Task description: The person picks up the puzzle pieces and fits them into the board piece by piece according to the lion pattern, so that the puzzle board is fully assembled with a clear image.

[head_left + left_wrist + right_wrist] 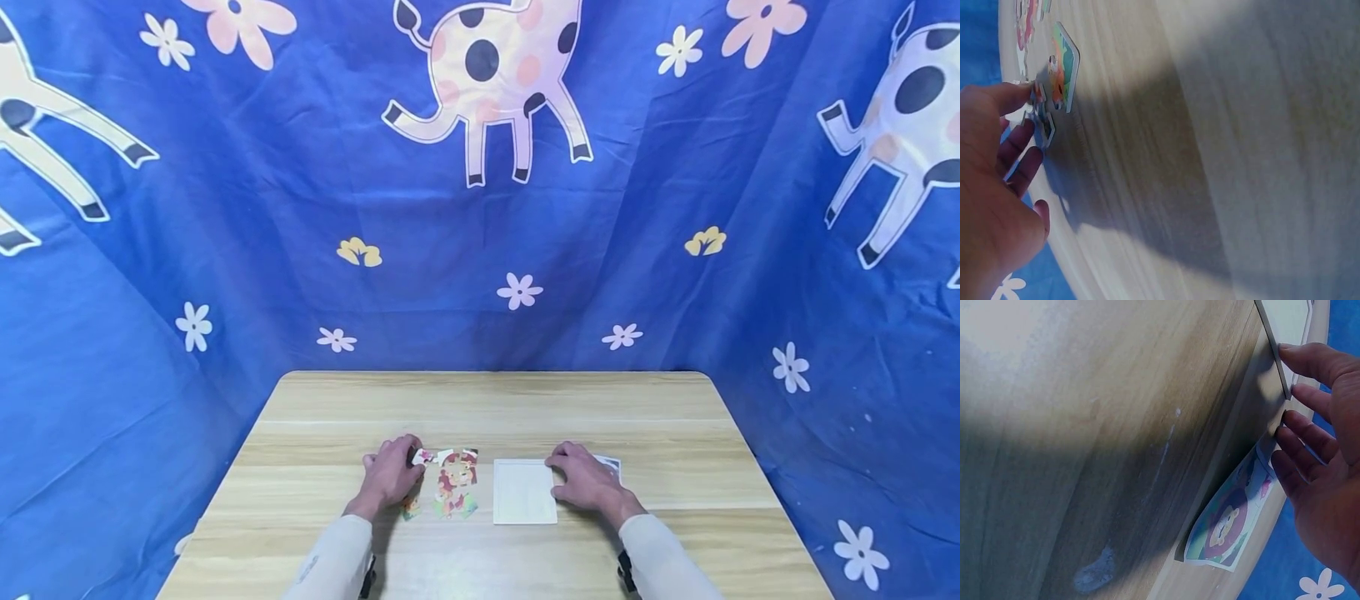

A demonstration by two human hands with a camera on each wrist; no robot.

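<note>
My left hand pinches a small jigsaw piece at the left of the loose pieces; the fingers partly hide it. Beside its fingertips lies a white and pink jigsaw piece. Just to the right, several joined jigsaw pieces form part of a colourful animal picture. An orange and green corner piece lies nearest the wrist in the left wrist view. My right hand touches the right edge of a white square puzzle tray, thumb and forefinger at its rim, the other fingers loosely bent.
A printed picture sheet with a lion lies right of the tray, partly under the right hand in the head view. The wooden table has rounded far corners, and a blue patterned curtain hangs behind and at both sides.
</note>
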